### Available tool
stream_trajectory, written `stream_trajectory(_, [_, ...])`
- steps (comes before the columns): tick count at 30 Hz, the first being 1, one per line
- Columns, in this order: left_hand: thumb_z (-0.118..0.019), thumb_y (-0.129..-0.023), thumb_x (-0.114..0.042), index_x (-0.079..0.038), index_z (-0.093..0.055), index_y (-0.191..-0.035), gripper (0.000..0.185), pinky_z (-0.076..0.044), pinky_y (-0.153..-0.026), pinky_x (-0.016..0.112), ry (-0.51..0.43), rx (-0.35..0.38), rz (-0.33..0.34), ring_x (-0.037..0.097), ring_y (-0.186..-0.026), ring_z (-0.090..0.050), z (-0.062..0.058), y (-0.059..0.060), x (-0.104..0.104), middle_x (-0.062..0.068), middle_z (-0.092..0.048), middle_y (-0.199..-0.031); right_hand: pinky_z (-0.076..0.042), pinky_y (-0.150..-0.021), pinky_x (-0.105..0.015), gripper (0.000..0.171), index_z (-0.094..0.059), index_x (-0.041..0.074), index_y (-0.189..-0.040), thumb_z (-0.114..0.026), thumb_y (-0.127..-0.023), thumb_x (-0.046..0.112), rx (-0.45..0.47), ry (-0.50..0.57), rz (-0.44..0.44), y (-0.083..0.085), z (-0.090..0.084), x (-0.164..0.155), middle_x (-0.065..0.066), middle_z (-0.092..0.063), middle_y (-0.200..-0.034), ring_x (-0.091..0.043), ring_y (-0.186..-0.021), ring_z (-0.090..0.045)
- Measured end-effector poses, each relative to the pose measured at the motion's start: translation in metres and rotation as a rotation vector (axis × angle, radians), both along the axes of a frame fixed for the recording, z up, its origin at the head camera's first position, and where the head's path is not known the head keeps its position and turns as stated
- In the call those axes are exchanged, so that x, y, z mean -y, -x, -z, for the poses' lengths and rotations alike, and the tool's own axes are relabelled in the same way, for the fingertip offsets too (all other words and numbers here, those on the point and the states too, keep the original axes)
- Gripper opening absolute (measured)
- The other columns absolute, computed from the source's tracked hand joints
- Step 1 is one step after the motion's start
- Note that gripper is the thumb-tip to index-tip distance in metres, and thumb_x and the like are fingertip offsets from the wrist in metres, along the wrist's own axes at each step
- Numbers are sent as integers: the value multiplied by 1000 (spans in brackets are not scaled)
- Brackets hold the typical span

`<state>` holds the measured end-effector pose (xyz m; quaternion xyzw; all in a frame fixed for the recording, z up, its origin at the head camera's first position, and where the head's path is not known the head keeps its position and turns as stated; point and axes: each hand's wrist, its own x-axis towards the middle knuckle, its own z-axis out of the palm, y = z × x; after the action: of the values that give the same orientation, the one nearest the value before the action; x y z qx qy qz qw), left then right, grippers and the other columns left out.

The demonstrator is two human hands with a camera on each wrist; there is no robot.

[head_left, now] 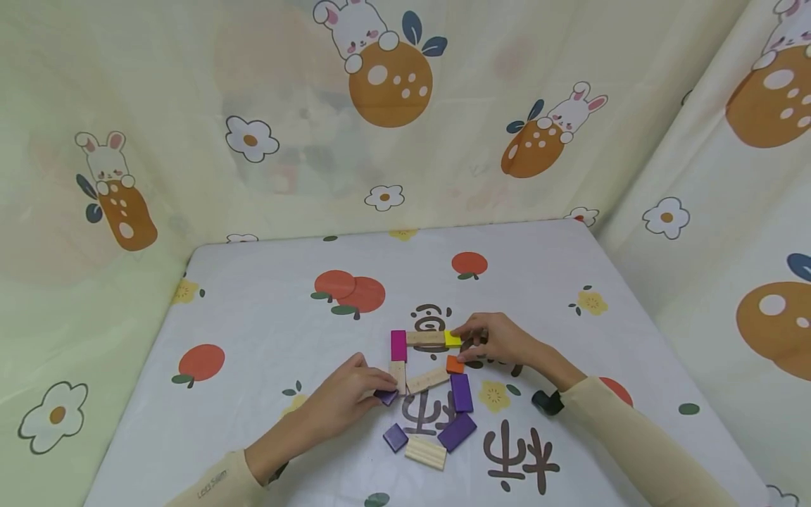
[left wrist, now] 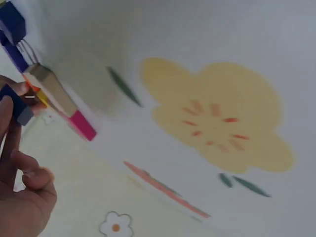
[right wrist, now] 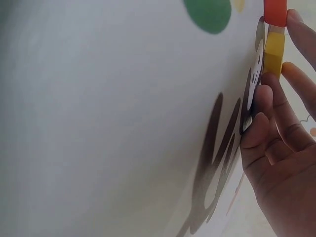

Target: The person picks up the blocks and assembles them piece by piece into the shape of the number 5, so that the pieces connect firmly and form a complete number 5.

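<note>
Near the front middle of the worktop [head_left: 266, 331], a cloth-covered surface printed with fruit and flowers, a loose ring of flat wooden blocks is being laid out. The right hand [head_left: 500, 340] pinches the small yellow wooden block [head_left: 453, 339] at the ring's far right corner, where it touches the end of the pale plain-wood bar [head_left: 425, 338]; the small orange wooden block [head_left: 454, 364] sits just below it. The left hand [head_left: 345, 403] pinches a small dark purple wooden block [head_left: 386, 396] at the near left corner, beside the short plain-wood block [head_left: 398, 377]. The magenta wooden block [head_left: 398, 345] closes the left side. Spare purple blocks and a ribbed plain-wood block [head_left: 426, 453] lie just toward the front edge.

The step in hand looks like seating two corner pieces at once. Next would call for nudging each flush against its neighbours without shifting the bars, then letting go cleanly.
</note>
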<state>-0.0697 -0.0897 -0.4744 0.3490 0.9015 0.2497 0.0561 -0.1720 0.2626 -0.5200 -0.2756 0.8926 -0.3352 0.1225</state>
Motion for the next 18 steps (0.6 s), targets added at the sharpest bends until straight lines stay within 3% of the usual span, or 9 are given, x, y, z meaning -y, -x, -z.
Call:
stream_trajectory(10, [-80, -90, -2, -16, -82, -117, 31, -41, -82, 18, 39, 63, 143, 5, -97, -50, 12, -6, 22, -9, -80, -121, -48, -68, -19, 46, -79, 15, -123, -92, -83, 33, 18, -26, 18, -2, -5, 3, 4, -74, -102, -5, -78, -58])
stream_trajectory(18, [-77, -92, -1, -18, -82, -118, 32, -41, -83, 17, 58, 110, 177, 4, -100, -53, 21, -11, 21, -11, -79, -122, -47, -67, -19, 48, -79, 15, -125, -91, -83, 37, 25, -25, 17, -2, -3, 1, 4, -74, -103, -5, -78, -57])
